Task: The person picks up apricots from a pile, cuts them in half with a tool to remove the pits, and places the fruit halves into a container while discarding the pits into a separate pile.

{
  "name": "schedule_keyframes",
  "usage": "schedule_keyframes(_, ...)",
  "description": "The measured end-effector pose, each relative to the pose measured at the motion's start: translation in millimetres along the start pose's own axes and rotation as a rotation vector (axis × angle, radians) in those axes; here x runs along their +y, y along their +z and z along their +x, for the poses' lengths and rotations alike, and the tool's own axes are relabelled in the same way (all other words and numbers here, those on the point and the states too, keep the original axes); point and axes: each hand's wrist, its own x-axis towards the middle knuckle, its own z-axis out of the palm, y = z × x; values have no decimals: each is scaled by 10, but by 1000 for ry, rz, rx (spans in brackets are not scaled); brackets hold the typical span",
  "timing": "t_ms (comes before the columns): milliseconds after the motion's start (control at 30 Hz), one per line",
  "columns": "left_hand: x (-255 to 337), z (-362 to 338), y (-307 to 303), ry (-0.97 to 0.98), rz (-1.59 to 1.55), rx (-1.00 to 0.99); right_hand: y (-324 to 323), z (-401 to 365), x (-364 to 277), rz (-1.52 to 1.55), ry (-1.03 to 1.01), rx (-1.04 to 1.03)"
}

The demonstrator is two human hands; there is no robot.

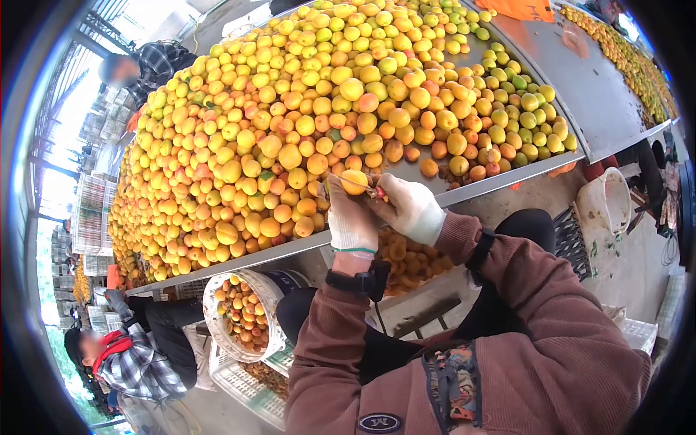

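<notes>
Fingers (pixel 330 191) of the L hand (pixel 351 219), in a white fabric glove w/ green-edged cuff, close round one smooth yellow-orange round fruit (pixel 354 182); fingertips partly hidden. R hand (pixel 415 209), in a similar white glove, grips a small red-handled tool (pixel 378 193), its thin metal part beside the held fruit; exact contact can't be told. Fruit is held up at the near rim of a grey metal table (pixel 507 178), before a broad heap of yellow, orange & green fruit (pixel 246 152).

Lettering: dark oval patch (pixel 380 423) on the brown ribbed jacket (pixel 565 319) bears a pale "M"-like mark. Orange sheet (pixel 516 7), upper R of view, shows dark characters, incl. an apparent "M"; remainder cut off. Dark blue label (pixel 290 278) on the white plastic bucket (pixel 274 312) has pale print, illegible at this angle.

Pose: both elbows bent, hands meeting at the fruit; L forearm approx. vertical in view, R forearm slanting in from lower R. Black straps circle both wrists.
</notes>
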Motion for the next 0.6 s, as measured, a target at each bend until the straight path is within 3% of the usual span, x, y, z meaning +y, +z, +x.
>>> schedule_keyframes(67, 18, -34, 28, 1, -33, 69, 8, 0, -12, -9, -3, -19)
schedule_keyframes(133, 70, -80, 82, 26, -66, 38, 16, -11, -28, 187, 24, 66)
schedule_keyframes(200, 46, -85, 90, 49, -109, 11, -57, 48, -71, 195, 44, 124)
schedule_keyframes(267, -50, -34, 36, -117, -52, -23, -112, 123, -146, 166, 60, 228)
schedule_keyframes(367, -232, -76, 101, 157, 330, 130, -81, 131, -99, 196, 215, 132)
schedule_keyframes(400, -205, -125, 153, 156, 331, 127, 0, 135, -29, 359, 248, 148)
schedule_keyframes(467, -151, -230, 210, 423, 722, 104, 14, 118, -14, 329, 259, 181)
schedule_keyframes(500, -169, -241, 202, 428, 721, 104, 11, 119, -34, 302, 271, 209)
schedule_keyframes(567, -255, -244, 181, 663, 991, 129, -3, 115, -79, 288, 287, 203)
schedule_keyframes(600, -289, -227, 180, 661, 994, 128, -5, 107, -87, 276, 307, 199)
